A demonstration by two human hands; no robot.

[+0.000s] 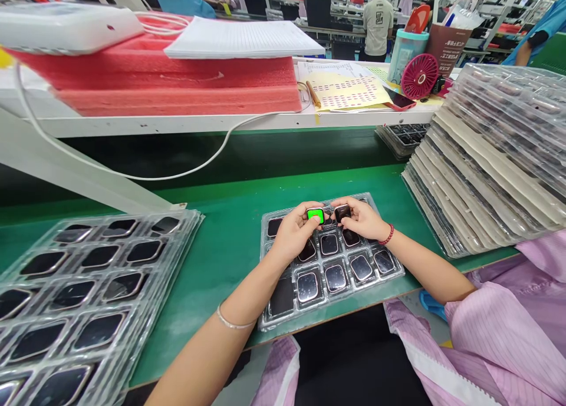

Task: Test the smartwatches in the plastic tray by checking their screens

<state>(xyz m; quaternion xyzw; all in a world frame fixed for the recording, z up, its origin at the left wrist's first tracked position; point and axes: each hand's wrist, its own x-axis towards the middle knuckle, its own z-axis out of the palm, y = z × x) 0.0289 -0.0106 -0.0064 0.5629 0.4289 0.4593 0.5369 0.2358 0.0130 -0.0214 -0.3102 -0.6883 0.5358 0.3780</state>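
Note:
My left hand (295, 230) pinches a smartwatch (315, 216) whose screen glows bright green, its thumb on the lower edge. Close beside it, my right hand (363, 218) grips a second smartwatch (342, 213) with a dark screen, thumb at the bottom. Both are held just above a clear plastic tray (275, 319) on the green bench. Dark square watch units, such as one at the front (308, 287), sit in the tray's pockets. My hands hide part of the tray's back rows.
At left lies a stack of clear trays (177, 258) filled with watch units. A tall leaning stack of trays (481, 176) stands at right. Above, a white shelf (186, 123) carries red foam (186, 79), papers (349, 91) and a pink fan (419, 76). A white cable (186, 173) droops below it.

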